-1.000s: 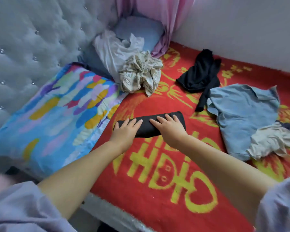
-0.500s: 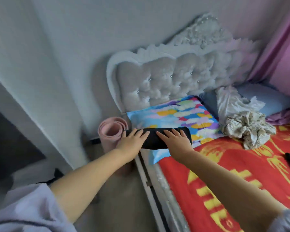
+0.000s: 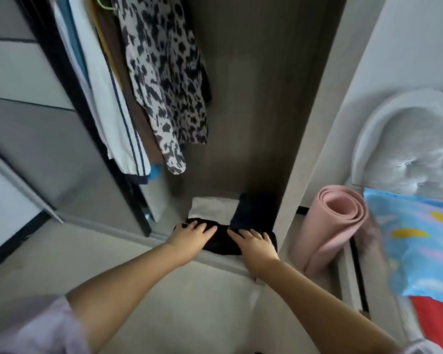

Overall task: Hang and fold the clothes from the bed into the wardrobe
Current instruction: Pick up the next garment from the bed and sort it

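Observation:
Both my hands hold a folded black garment (image 3: pixel 221 241) at the front edge of the open wardrobe's (image 3: pixel 308 129) floor. My left hand (image 3: pixel 189 236) lies over its left end and my right hand (image 3: pixel 253 243) over its right end, fingers on top, thumbs hidden beneath. Just behind it on the wardrobe floor lie a folded white cloth (image 3: pixel 210 209) and a folded dark navy garment (image 3: pixel 256 210). Above them hang a black-and-white spotted garment (image 3: pixel 164 85) and a white garment with navy stripes (image 3: pixel 114 116).
A rolled pink mat (image 3: pixel 335 221) stands upright between the wardrobe's side and the bed. The grey tufted headboard (image 3: pixel 407 152), a colourful pillow (image 3: pixel 420 241) and the red blanket (image 3: pixel 436 319) are at the right. The sliding door (image 3: pixel 36 139) is at the left.
I turned from the bed to the wardrobe, carrying the folded black garment in both hands; it has gone from the bedside down to the wardrobe floor.

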A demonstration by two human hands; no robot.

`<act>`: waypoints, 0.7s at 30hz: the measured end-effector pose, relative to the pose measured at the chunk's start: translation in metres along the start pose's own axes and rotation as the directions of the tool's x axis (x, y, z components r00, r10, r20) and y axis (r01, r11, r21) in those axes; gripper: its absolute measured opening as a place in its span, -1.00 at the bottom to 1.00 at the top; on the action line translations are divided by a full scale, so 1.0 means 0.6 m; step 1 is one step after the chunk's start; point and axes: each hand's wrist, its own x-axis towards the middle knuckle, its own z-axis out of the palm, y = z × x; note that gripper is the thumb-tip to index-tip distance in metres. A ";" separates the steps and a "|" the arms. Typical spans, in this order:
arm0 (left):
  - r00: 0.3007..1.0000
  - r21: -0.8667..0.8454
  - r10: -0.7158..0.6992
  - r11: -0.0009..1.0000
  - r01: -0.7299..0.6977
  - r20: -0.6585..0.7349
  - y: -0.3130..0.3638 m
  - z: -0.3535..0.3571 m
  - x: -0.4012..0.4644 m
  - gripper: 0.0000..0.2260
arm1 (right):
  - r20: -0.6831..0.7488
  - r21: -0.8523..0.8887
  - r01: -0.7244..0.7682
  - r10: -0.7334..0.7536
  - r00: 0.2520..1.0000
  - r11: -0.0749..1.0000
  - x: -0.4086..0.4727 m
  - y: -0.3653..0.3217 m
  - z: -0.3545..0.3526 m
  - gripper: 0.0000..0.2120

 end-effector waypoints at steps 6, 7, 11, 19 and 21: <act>0.999 -0.042 -0.008 0.999 0.010 0.047 -0.085 0.055 0.065 -0.29 | 0.067 0.000 0.037 -0.037 0.997 0.999 0.128 -0.030 0.016 -0.21; 0.999 -0.030 0.007 1.000 -0.006 0.053 -0.100 0.064 0.087 -0.29 | 0.079 0.018 0.031 -0.033 0.996 0.999 0.154 -0.026 0.021 -0.22; 0.995 -0.034 0.031 0.999 -0.028 0.090 -0.161 0.100 0.214 -0.30 | 0.124 0.044 -0.012 0.006 0.992 0.999 0.282 -0.007 0.042 -0.19; 0.988 -0.078 0.097 0.993 -0.087 0.122 -0.291 0.170 0.469 -0.31 | 0.210 0.055 -0.100 0.086 0.974 0.993 0.563 0.023 0.081 -0.18; 0.990 -0.079 0.105 0.992 -0.097 0.096 -0.319 0.208 0.534 -0.36 | 0.231 0.034 -0.105 0.095 0.968 0.994 0.633 0.032 0.099 -0.20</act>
